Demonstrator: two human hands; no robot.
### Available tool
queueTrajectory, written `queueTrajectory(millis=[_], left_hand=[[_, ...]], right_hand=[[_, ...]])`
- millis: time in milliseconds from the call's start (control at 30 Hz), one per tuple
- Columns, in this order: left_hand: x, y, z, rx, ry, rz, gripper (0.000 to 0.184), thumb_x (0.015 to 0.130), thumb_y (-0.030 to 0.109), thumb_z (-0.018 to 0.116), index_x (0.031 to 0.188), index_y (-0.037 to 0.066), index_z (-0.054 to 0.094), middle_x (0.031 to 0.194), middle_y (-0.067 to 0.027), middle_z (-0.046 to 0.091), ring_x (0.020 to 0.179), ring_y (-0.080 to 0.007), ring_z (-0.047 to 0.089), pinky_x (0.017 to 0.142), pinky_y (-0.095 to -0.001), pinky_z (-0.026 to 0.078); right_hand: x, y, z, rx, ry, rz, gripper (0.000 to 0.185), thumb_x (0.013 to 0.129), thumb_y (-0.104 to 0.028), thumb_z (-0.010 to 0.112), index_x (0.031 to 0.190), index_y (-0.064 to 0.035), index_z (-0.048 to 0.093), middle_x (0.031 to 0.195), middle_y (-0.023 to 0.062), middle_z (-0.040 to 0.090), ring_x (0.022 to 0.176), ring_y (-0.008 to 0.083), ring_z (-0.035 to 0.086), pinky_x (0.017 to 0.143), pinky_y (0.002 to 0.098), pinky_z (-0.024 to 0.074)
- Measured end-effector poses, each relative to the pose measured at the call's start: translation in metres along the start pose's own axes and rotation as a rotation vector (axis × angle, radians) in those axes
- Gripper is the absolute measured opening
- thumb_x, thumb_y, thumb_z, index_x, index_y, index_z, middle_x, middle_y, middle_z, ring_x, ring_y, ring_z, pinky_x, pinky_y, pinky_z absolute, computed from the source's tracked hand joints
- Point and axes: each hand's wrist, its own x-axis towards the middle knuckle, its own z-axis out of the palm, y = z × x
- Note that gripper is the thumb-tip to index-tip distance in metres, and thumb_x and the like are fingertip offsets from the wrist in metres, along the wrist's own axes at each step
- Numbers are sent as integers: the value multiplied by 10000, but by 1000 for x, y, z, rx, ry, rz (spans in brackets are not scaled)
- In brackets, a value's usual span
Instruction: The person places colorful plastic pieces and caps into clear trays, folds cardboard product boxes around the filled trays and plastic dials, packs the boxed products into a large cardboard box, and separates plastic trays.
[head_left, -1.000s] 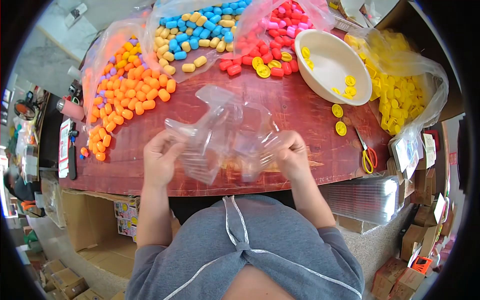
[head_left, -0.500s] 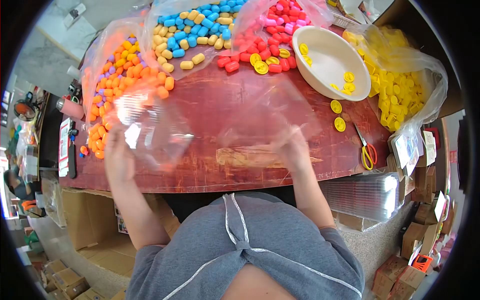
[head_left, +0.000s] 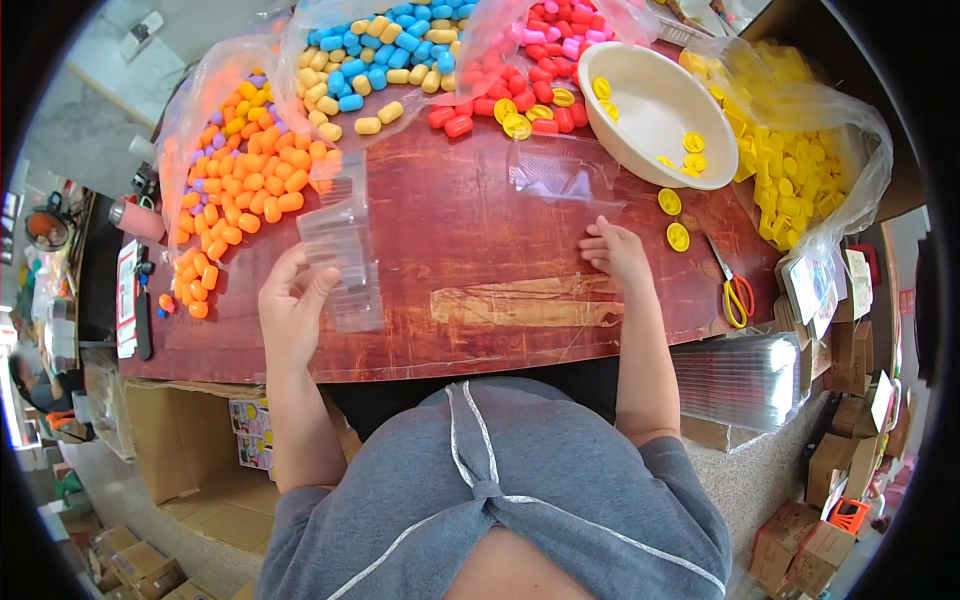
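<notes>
My left hand (head_left: 292, 305) pinches the near-left edge of a clear plastic tray (head_left: 350, 250) with ridged compartments. It is stood up lengthwise, close to the heap of orange capsules (head_left: 265, 175). My right hand (head_left: 618, 252) has its fingers loosely apart and nothing in them. Just beyond its fingertips, a second clear plastic piece (head_left: 565, 180) rests on the red tabletop (head_left: 450, 220), below the red capsules (head_left: 458, 126). Two yellow discs (head_left: 678, 236) lie to the right of my right hand.
A white bowl (head_left: 640, 130) holds several yellow discs. Scissors (head_left: 735, 290) with orange and yellow handles lie at the right. Bags of blue and cream capsules (head_left: 395, 60) and yellow pieces (head_left: 800, 180) line the back. Stacked clear trays (head_left: 740, 385) stand below the table's right edge.
The clear plastic piece has left my right hand and now rests farther back on the table. My left hand has moved right and turned its tray upright lengthwise.
</notes>
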Motion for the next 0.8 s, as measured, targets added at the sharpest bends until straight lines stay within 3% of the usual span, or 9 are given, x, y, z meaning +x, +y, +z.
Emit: queueTrajectory(millis=[100,167,233,267,433,500,567,700,800], left_hand=[[-5,-8,6,41,29,47,323,802,63,761,1105,5,664,1126,-81,666,950,-160,627,809,-246,497],[-11,-2,30,235,-82,221,305,762,88,794,1045,20,704,1132,-90,670,950,-178,638,802,-266,511],[-18,10,62,263,-175,266,285,738,84,807,1003,20,724,1132,-93,674,957,-185,644,799,-266,518],[-21,12,76,265,-178,265,285,738,84,807,1003,20,724,1132,-93,674,957,-185,644,799,-266,518],[-20,14,88,72,-261,274,212,772,-16,751,979,-9,708,1105,-100,658,870,-151,636,707,-231,527],[-13,11,71,-50,-116,-71,135,830,6,710,964,7,695,1126,-104,651,905,-165,655,720,-245,542],[8,17,44,-136,39,-206,125,835,-34,669,940,31,688,1031,-97,662,881,-160,654,725,-257,551],[-5,19,79,-204,-214,56,218,876,72,666,1089,25,673,1116,-95,628,955,-177,640,775,-272,540],[-9,10,100,-111,-312,160,308,835,45,708,1139,15,672,1102,-91,642,920,-170,629,754,-257,531]], right_hand=[[-23,-14,4,-317,165,-68,204,943,-215,635,952,-15,675,821,98,680,702,161,629,603,250,506],[-61,-9,39,-400,-140,-537,169,870,-141,710,995,-27,699,856,80,691,709,152,627,614,250,504],[-96,-3,75,-310,-594,-778,247,815,-92,748,1050,-39,697,862,48,690,725,139,621,631,255,510],[-110,-2,93,-345,-620,-1025,290,802,-60,747,1085,-29,692,852,32,694,699,127,615,626,248,512],[-118,6,98,-46,-577,-596,166,777,6,748,933,-25,700,797,44,696,639,98,601,598,222,506],[-115,6,90,196,-560,-415,120,768,27,749,861,-25,696,765,47,691,621,87,593,586,213,502],[-108,-1,86,156,-559,-455,113,764,31,752,835,-28,687,753,48,686,623,84,592,584,211,499],[-108,-8,82,38,-538,-553,127,751,42,760,754,-40,663,717,49,672,631,74,588,578,204,489],[-115,-8,102,13,-571,-422,161,731,41,784,727,-48,650,701,39,664,618,69,570,565,194,468]])
